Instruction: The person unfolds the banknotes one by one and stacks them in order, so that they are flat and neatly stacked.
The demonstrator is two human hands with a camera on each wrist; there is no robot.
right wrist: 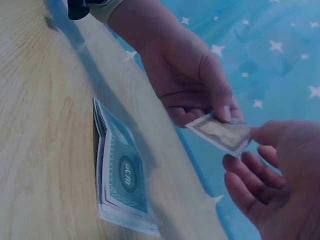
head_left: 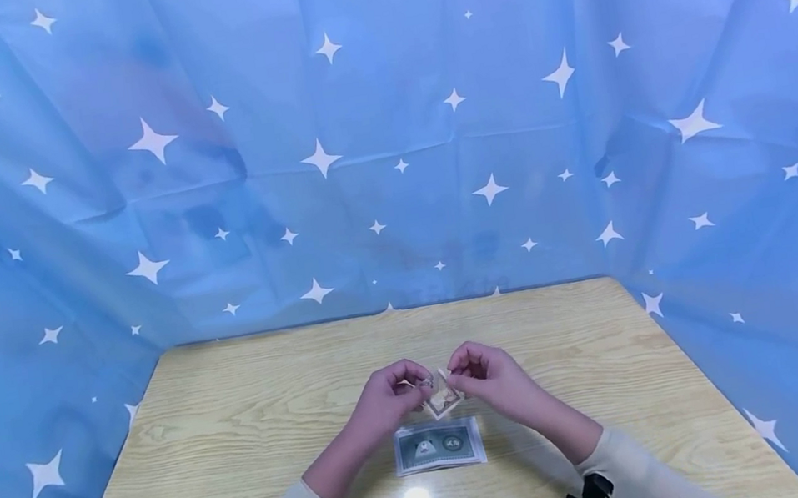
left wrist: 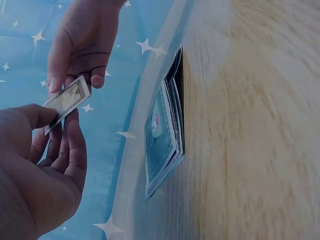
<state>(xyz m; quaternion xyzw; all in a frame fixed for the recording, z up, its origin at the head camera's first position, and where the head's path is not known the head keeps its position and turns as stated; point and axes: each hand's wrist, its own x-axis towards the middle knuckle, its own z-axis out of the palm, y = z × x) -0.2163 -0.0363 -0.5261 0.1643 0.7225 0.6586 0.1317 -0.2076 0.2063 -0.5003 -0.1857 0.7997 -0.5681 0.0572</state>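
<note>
Both hands hold a small piece of printed paper (head_left: 442, 400) with a pale border and a tan middle, tilted in the air above the table. My left hand (head_left: 390, 393) pinches one side of it, its thumb lying on the printed face in the left wrist view. At the opposite corner, the thumb and a finger of my right hand (head_left: 489, 373) pinch the paper's edge; its other fingers are bent below in the right wrist view. Just nearer than the hands, a stack of green printed notes (head_left: 439, 445) lies on the table, folded and slightly fanned at its edges.
The light wood-grain table (head_left: 238, 405) spreads out to both sides. A blue curtain (head_left: 382, 117) with white stars hangs behind it and around its sides. Bright glare shows on the tabletop near its front.
</note>
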